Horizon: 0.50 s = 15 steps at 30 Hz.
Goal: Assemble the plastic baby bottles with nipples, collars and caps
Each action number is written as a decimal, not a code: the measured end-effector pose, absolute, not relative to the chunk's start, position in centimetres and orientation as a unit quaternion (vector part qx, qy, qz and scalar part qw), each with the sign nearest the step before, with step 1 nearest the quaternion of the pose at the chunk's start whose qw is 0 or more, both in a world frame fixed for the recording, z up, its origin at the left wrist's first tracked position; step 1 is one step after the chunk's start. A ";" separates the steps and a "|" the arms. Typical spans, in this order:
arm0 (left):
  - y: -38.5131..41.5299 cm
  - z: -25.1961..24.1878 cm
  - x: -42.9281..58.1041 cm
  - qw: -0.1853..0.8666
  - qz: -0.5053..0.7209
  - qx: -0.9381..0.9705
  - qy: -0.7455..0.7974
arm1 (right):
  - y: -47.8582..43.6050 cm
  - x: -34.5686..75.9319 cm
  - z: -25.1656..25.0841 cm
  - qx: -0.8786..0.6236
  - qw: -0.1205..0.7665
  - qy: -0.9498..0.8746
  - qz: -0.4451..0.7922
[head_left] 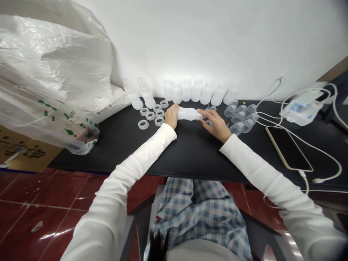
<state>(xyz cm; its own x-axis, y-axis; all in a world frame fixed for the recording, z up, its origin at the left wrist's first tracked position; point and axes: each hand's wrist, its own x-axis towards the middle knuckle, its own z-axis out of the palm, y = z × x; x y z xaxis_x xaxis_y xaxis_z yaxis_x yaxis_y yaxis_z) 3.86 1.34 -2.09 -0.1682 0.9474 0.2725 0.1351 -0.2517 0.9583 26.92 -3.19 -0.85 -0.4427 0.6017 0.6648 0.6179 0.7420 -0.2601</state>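
A frosted white baby bottle [188, 113] lies on its side in the air just over the black table, held between my two hands. My left hand [171, 116] is closed round its left end. At the neck end on the right, the fingers of my right hand [216, 125] grip the rim; whether a ring sits there I cannot tell. Left of my left hand lie several clear collar rings [150, 116]. Small clear teats [212, 108] lie partly hidden behind my right hand. Farther right stands a cluster of clear domed caps [239, 116].
Several open-looking bottles [196, 92] line the wall, with two capped bottles [146, 92] to their left. Big plastic bags [67, 65] and a cardboard box [29, 148] fill the left. A phone [289, 148], white cables [307, 134] and a white charging block [303, 108] occupy the right.
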 end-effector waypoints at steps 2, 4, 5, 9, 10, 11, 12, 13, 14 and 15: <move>1.3 -2.3 3.9 0.361 0.576 0.531 0.506 | -3.1 27.0 -0.9 -0.363 0.389 -0.847 -0.015; 1.3 -2.3 4.0 0.365 0.578 0.526 0.507 | -3.1 27.0 -0.8 -0.371 0.383 -0.846 -0.013; 1.3 -2.3 3.9 0.369 0.580 0.522 0.505 | -3.1 27.0 -0.8 -0.374 0.379 -0.847 -0.009; 1.4 -2.2 3.8 0.391 0.582 0.513 0.496 | -3.4 26.8 -0.5 -0.375 0.364 -0.852 0.004; 1.4 -2.2 3.8 0.396 0.581 0.511 0.495 | -3.5 26.7 -0.4 -0.375 0.365 -0.852 0.002; 1.4 -2.2 3.8 0.399 0.580 0.509 0.496 | -3.6 26.6 -0.3 -0.377 0.367 -0.851 0.000; 1.4 -2.1 3.8 0.400 0.579 0.508 0.497 | -3.7 26.6 -0.3 -0.378 0.368 -0.849 -0.001; 1.4 -2.1 3.9 0.400 0.578 0.507 0.499 | -3.7 26.6 -0.3 -0.381 0.370 -0.847 -0.001; 1.3 -2.1 3.9 0.398 0.579 0.507 0.500 | -3.7 26.6 -0.4 -0.384 0.372 -0.845 0.001; 1.2 -2.0 4.0 0.394 0.581 0.506 0.501 | -3.6 26.6 -0.6 -0.387 0.375 -0.842 0.004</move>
